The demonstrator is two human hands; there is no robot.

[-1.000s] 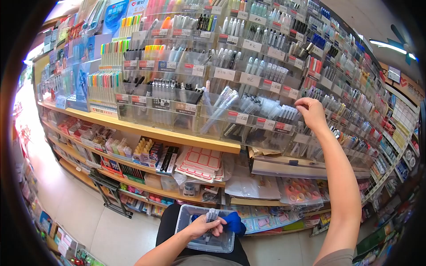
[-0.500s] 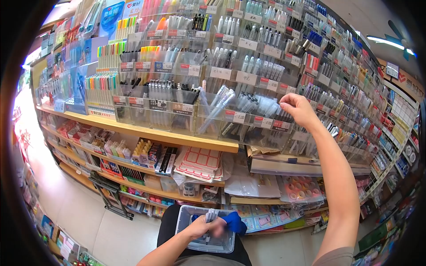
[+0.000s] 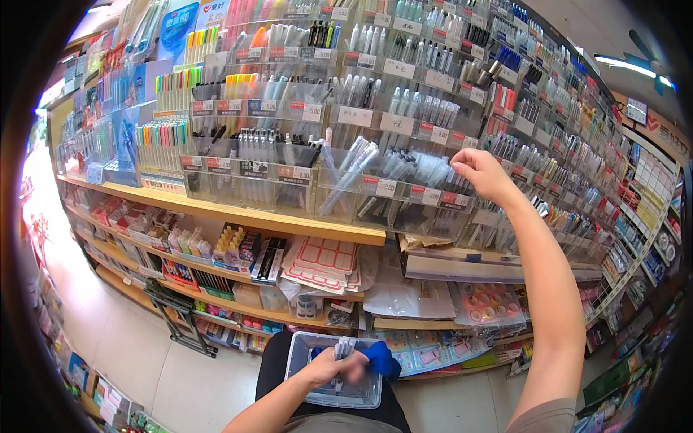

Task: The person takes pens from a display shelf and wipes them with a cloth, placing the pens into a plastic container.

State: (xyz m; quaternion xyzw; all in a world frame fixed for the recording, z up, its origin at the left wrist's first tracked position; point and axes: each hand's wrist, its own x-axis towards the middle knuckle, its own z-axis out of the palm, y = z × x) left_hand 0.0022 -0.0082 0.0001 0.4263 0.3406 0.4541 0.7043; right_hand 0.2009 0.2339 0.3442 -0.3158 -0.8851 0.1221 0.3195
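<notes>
My left hand (image 3: 326,366) is closed around a small bunch of pens (image 3: 344,348), held over a clear plastic bin (image 3: 375,398) on my lap. Beside those pens a blue cloth (image 3: 382,360) hangs over the bin's right side. Up at the display rack, my right hand (image 3: 482,175) has its thumb and fingertips pinched together at the front of a clear compartment. Whether anything thin is between those fingertips I cannot make out. Clear-bodied pens (image 3: 433,170) lie slanted just left of it. Farther left, several thicker white pens (image 3: 351,172) lean in their own compartment.
Tiered acrylic compartments with price tags (image 3: 380,187) rise in front of me. A wooden ledge (image 3: 289,223) runs beneath, above shelves with boxes and red-bordered label sheets (image 3: 323,263). A folded black metal stand (image 3: 180,317) leans at the lower left.
The view has shifted very slightly. My right hand stays at nearly the same compartment, fingers still pinched. My left hand keeps its hold on the pens over the bin.
</notes>
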